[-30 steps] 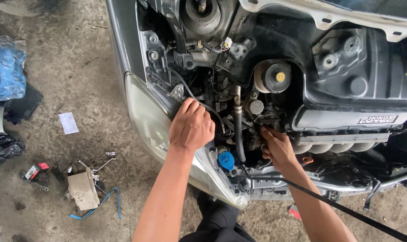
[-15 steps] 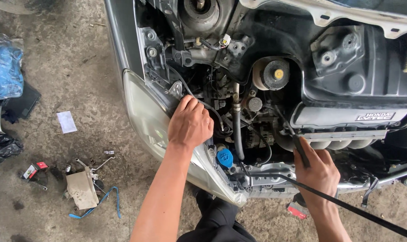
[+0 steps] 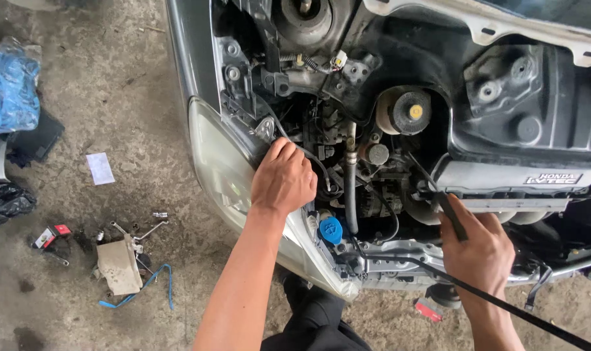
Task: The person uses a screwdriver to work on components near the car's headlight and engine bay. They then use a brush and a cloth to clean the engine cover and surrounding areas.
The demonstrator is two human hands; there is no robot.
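- The right hand [image 3: 481, 250] has its grip closed around a slim black tool handle [image 3: 450, 214], which slants up from the fist toward the engine; the tip is lost among the parts below the grey valve cover [image 3: 503, 179].
- The left hand [image 3: 283, 182] is curled knuckles-up over the edge of the engine bay, just behind the headlight [image 3: 220, 166]. Its fingertips dip among black hoses and wiring [image 3: 321, 172], so it cannot be told whether the grip holds anything.
- Between the two hands stand a blue filler cap [image 3: 330, 229] and an upright dark hose [image 3: 350, 188], both close to the left hand.
- A long thin black rod [image 3: 503, 305] runs from the front crossmember [image 3: 399, 257] under the right wrist and off toward the lower right corner.
- Deeper in the bay sit a round black cap with a yellow centre [image 3: 409, 110] and the strut mount [image 3: 305, 16].
- Both forearms are bare and reach forward from the bottom edge; the left is nearly straight, the right bends inward at the wrist.
- On the concrete floor [image 3: 113, 84] to the left lie a wrench [image 3: 153, 229], a dirty grey box [image 3: 118, 265], a blue strap [image 3: 149, 286], a white slip of paper [image 3: 100, 168] and a blue bag [image 3: 9, 88].
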